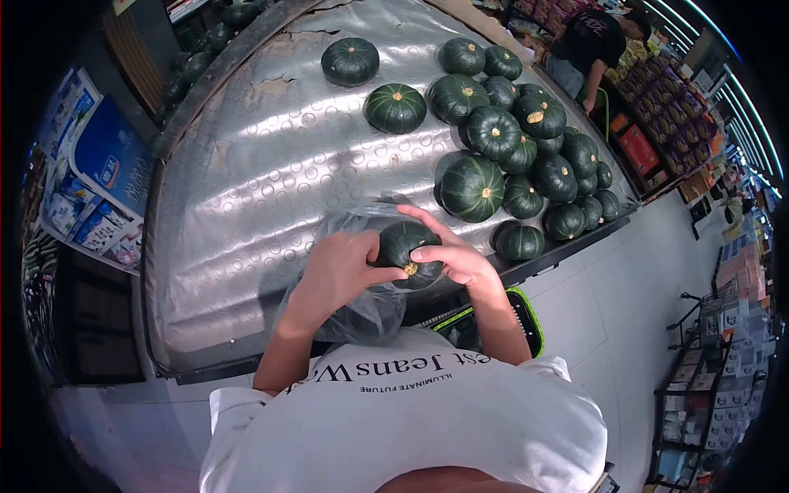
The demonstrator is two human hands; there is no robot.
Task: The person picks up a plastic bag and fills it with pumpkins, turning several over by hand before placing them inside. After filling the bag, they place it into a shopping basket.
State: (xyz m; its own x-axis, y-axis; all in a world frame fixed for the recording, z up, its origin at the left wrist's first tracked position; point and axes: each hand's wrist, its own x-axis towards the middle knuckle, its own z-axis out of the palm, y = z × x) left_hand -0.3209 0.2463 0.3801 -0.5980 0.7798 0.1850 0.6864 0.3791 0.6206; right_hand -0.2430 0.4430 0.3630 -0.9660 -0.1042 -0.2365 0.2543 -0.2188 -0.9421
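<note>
A small dark green pumpkin [400, 240] with a tan stem is between my two hands, close to my chest at the table's front edge. My left hand [343, 261] is closed against its left side, fingers curled and thumb by the stem. My right hand [457, 253] grips the other side, with its thumb on top and index finger stretched along the back. A clear plastic bag [362, 316] hangs around and below the pumpkin, under my left hand. Part of the pumpkin's underside is hidden by the bag and fingers.
On the silver, dimpled display table [255, 197], several green pumpkins [493, 131] are piled at the right; two others lie apart toward the back. A green-rimmed basket [532, 322] is below the front edge. A person [588, 49] stands beyond the far right corner, near shelves.
</note>
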